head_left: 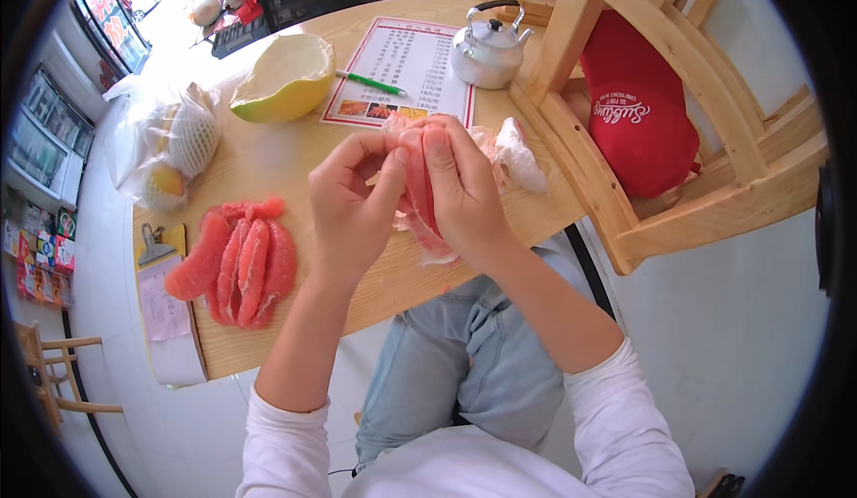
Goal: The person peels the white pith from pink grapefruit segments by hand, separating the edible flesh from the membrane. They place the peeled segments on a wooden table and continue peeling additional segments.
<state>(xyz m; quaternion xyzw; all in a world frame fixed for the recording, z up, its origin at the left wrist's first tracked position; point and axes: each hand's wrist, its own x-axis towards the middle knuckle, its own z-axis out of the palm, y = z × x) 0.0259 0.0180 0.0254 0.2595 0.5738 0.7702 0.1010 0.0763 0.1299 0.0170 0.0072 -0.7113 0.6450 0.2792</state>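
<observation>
Both of my hands meet over the wooden table (375, 304), holding one pink pomelo segment (419, 177) between them. My left hand (361, 193) pinches its upper end with thumb and fingers, and my right hand (458, 183) grips its right side with the thumb along it. Some thin membrane (432, 243) hangs below the segment. More peeled membrane and white pith (521, 156) lie to the right, partly hidden by my right hand. Several peeled red pomelo segments (251, 264) are piled at the left, partly over a clipboard. Behind them sits a hollow pomelo rind (288, 83), yellow-green outside.
A printed menu sheet (402, 46) with a green pen (371, 83) lies at the back, beside a metal kettle (489, 53). A plastic bag of net-wrapped fruit (191, 130) and a clipboard (167, 317) are at left. Wooden chairs (710, 223), one holding a red cushion (636, 110), crowd the right.
</observation>
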